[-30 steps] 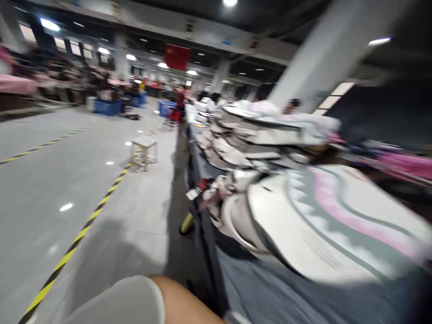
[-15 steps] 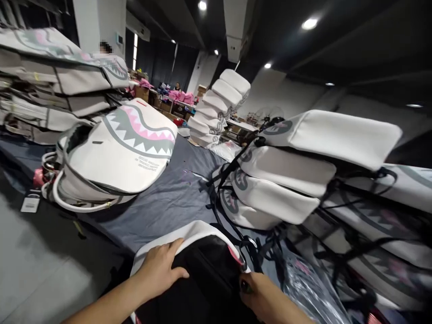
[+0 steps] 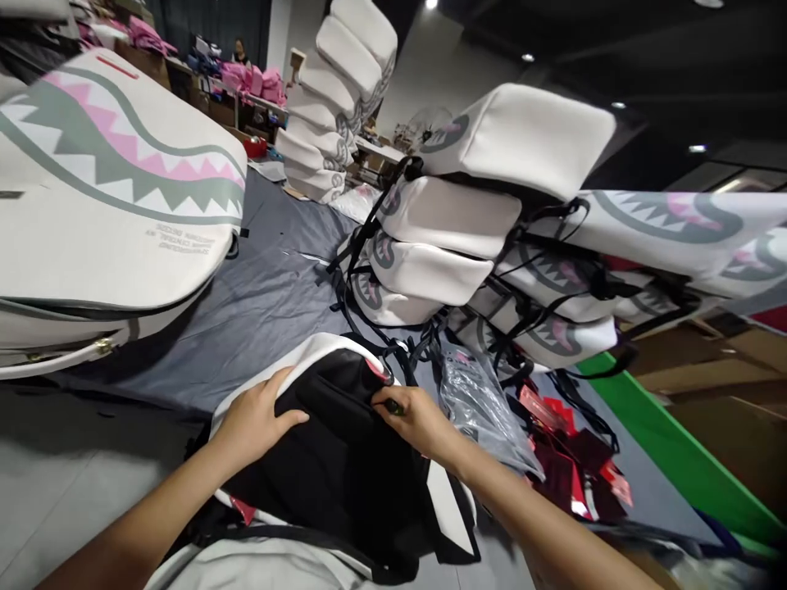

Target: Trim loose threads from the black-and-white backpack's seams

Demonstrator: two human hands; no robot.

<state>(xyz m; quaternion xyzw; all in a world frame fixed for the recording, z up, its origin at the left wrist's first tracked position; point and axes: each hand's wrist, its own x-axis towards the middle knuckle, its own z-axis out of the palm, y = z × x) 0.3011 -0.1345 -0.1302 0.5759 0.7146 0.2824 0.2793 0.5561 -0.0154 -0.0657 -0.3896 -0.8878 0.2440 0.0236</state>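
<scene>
A white backpack (image 3: 313, 348) lies opened in front of me, its black lining (image 3: 350, 451) facing up. My left hand (image 3: 255, 418) grips its white rim, fingers over the outer side and thumb on the lining. At the rim's right end, by a strip of red trim (image 3: 377, 370), my right hand (image 3: 411, 419) is closed. A small dark object (image 3: 393, 406) with a greenish tint shows in that fist; its kind is mostly hidden by the fingers.
A white backpack with a shark-mouth print (image 3: 123, 172) lies at left on the grey cloth (image 3: 264, 270). Stacked white backpacks (image 3: 448, 217) stand ahead and right. A clear plastic bag (image 3: 485, 410), red tags (image 3: 578, 459) and a green board (image 3: 689, 459) are at right. Far back is a person (image 3: 239, 53).
My view has swung right and down, bringing the red tags and green board into sight. Both hands keep their places on the backpack's rim, and more of its lining shows.
</scene>
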